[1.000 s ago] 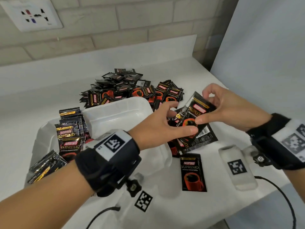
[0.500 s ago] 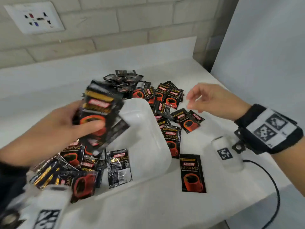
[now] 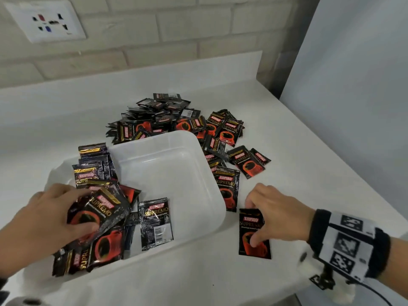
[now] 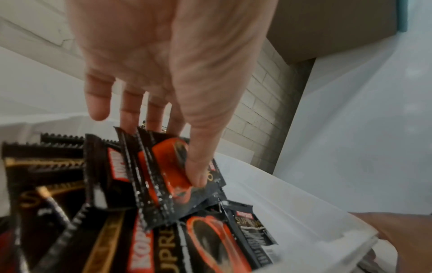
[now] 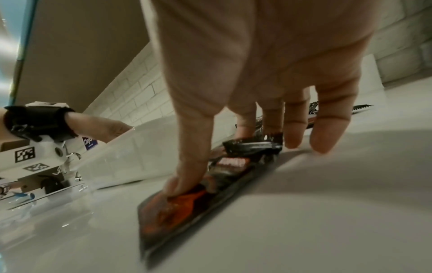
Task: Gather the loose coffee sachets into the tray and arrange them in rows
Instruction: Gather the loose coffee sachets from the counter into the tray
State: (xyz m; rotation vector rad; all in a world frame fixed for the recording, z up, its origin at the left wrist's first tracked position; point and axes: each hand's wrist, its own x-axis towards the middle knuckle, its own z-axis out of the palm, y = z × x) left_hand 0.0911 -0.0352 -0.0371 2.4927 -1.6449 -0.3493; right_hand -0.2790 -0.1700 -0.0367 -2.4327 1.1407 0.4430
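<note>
A white plastic tray (image 3: 172, 173) sits on the counter with black-and-red coffee sachets standing in a row (image 3: 92, 168) along its left side. One sachet lies face down (image 3: 155, 224) on its floor. My left hand (image 3: 88, 210) (image 4: 168, 151) grips a small stack of sachets (image 3: 99, 215) (image 4: 163, 175) over the tray's near left corner, thumb on top. My right hand (image 3: 251, 221) (image 5: 222, 162) pinches a single sachet (image 3: 254, 246) (image 5: 187, 206) lying on the counter just right of the tray. Its thumb is on the face and its fingers are at the far edge.
A heap of loose sachets (image 3: 167, 120) lies behind the tray, and more (image 3: 247, 162) are spread to its right. One leans against the tray wall (image 3: 228, 188). A wall socket (image 3: 44, 21) is at top left. The counter ends near my right wrist, where a cable (image 3: 375, 292) hangs.
My left hand has lowered its stack of sachets onto those in the tray's left side. My right hand has come down and nearer, onto the single sachet beside the tray.
</note>
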